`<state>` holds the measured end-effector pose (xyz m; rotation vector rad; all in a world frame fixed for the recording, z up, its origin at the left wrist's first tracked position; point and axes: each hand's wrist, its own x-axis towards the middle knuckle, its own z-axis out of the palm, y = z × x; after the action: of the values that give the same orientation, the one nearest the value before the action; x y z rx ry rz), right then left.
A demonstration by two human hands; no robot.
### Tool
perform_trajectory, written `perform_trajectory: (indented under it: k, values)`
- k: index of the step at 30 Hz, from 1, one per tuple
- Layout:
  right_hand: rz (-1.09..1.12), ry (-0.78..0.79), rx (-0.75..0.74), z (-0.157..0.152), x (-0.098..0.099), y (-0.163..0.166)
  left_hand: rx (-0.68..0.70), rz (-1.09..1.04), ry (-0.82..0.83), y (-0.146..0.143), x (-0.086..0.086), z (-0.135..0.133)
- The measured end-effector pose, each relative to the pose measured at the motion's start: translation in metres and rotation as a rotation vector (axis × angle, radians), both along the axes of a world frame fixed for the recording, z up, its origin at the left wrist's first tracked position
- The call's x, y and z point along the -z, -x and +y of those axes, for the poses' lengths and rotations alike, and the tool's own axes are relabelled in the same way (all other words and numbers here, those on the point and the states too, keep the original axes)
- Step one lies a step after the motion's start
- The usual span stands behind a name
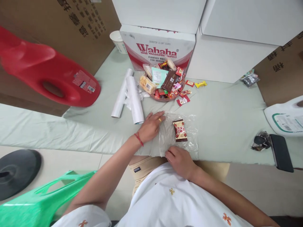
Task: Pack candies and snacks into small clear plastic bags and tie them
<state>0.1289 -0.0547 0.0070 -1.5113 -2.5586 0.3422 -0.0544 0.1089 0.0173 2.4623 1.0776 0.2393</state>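
A clear plastic sheet or bag (167,138) lies spread on the cloth-covered table in front of me. On it rests a cream-and-brown wrapped snack (181,130) with red print. My left hand (151,126), with a ring and a red bracelet, lies palm down at the plastic's upper left edge, fingers stretched out and touching it. Its thumb is hard to make out. At the lower edge, my right hand (180,161) is closed, its curled fingers on the plastic by the table's front edge. Neither hand touches the snack.
Beyond the plastic stand a bowl (163,98) heaped with snacks, stray candies (183,100) and two white rolls (135,101). White boxes (161,44) line the back. A red jug (54,72) is left; a white bottle (287,116), phone (281,153) and keys (261,140) are right.
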Motion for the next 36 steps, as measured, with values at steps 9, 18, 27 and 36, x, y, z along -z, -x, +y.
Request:
perform_trajectory:
  k: [9,18,27,36]
  values:
    - [0.562,0.149,0.300,-0.019,-0.033,-0.029,0.083,0.107,-0.092,0.017,-0.008,0.011]
    - [0.909,0.310,0.875,-0.035,-0.026,-0.054,0.105,-0.072,-0.189,-0.030,-0.046,0.046]
    - [0.471,0.353,0.842,-0.044,-0.024,-0.074,0.254,0.040,-0.266,-0.102,-0.021,0.057]
    - [0.409,0.043,0.929,-0.015,-0.023,-0.114,0.082,-0.253,-0.248,-0.083,-0.049,0.028]
